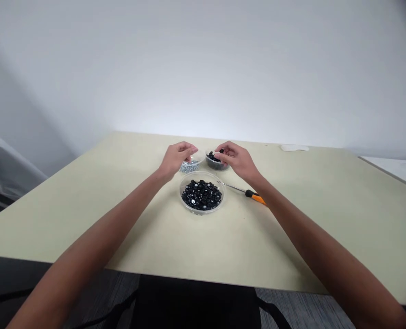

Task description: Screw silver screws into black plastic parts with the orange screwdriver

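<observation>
My left hand (176, 158) is over a clear round tub of small silvery metal pieces (189, 166). Its thumb and fingers are pinched together, and whatever they may hold is hidden. My right hand (236, 158) hovers at a second clear tub (219, 167) of black parts, with a small black part (221, 151) between its thumb and fingers. Closer to me stands a larger clear tub (181, 192) full of small black knob-like pieces (202, 195), a few showing silvery centres.
A screwdriver (254, 196) with an orange and black handle lies right of the large tub, partly behind my right forearm. A white object (294, 147) rests near the back edge of the pale table (155, 246). A white wall rises behind.
</observation>
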{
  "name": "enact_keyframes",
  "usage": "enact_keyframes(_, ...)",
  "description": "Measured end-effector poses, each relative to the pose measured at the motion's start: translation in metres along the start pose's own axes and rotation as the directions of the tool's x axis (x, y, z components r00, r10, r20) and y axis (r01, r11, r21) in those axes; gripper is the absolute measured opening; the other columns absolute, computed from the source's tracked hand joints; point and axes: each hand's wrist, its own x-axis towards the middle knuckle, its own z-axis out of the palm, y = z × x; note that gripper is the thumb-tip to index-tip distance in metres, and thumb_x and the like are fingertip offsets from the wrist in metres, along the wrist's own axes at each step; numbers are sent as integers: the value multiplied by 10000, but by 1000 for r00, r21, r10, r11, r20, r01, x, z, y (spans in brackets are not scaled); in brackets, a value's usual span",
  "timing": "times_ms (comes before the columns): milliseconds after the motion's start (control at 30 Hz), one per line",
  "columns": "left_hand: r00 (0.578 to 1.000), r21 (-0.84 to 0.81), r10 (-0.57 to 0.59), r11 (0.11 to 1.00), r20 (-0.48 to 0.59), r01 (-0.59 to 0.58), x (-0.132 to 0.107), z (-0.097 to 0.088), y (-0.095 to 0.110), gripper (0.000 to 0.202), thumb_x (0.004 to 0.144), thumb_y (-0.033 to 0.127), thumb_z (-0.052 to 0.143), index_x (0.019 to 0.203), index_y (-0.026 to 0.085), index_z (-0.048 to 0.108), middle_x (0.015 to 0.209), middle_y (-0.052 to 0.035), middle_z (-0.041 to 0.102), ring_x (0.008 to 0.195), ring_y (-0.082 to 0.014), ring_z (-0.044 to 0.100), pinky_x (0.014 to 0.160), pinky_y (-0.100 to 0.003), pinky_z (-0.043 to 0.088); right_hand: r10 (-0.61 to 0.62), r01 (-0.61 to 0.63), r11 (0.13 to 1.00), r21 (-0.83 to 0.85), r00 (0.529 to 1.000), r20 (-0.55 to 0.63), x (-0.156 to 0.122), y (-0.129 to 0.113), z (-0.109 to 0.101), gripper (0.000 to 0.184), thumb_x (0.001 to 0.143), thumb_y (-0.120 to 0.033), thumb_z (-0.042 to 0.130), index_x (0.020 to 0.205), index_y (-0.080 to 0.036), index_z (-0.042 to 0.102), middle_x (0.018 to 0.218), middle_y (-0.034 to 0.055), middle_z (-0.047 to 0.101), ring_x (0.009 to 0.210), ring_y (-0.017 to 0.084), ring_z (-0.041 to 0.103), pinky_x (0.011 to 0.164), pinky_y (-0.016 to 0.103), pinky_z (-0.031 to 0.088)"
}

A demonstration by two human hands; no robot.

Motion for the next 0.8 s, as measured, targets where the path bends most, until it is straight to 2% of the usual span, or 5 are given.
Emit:
enact_keyframes(167,995,-55,58,997,86,-53,-29,18,10,222,806,380,743,822,162,704,814,-24,665,655,-100,551,681,-272,452,20,-1,970,242,997,-73,-33,-18,13,218,813,-287,740,1017,-218,705,805,8,670,729,143,644,747,334,534)
enact_keyframes(267,994,-80,63,995,90,-56,-41,18,17,250,819,392,735,916,163,739,872,-45,694,716,-118,589,756,-298,489,29,1,923,386,997,-71,-42,-19,19,234,846,-296,717,1059,-200,702,898,43,725,820,168,695,860,380,551)
enact_keyframes(367,990,-90,84,993,117,-74,-49,14,21,258,860,372,696,1015,173,748,858,-46,697,792,-138,621,843,-327,508,79,-47,890,453,995,-52,-48,-19,24,221,851,-303,713,1029,-175,691,904,63,743,781,177,714,836,400,578)
enact_keyframes(533,981,-94,97,992,168,-82,-55,14,24,208,846,305,713,1015,187,745,912,-49,711,837,-145,643,846,-323,526,159,-128,872,472,987,-26,-55,-22,30,217,824,-302,738,964,-176,629,825,48,739,718,183,716,761,392,599)
enact_keyframes(800,978,-140,57,990,201,-29,-57,17,21,154,769,253,777,864,159,699,845,-30,700,774,-142,657,780,-315,535,126,-100,944,315,990,-65,-59,-25,34,174,807,-312,743,916,-199,671,808,6,665,699,124,625,685,298,537)
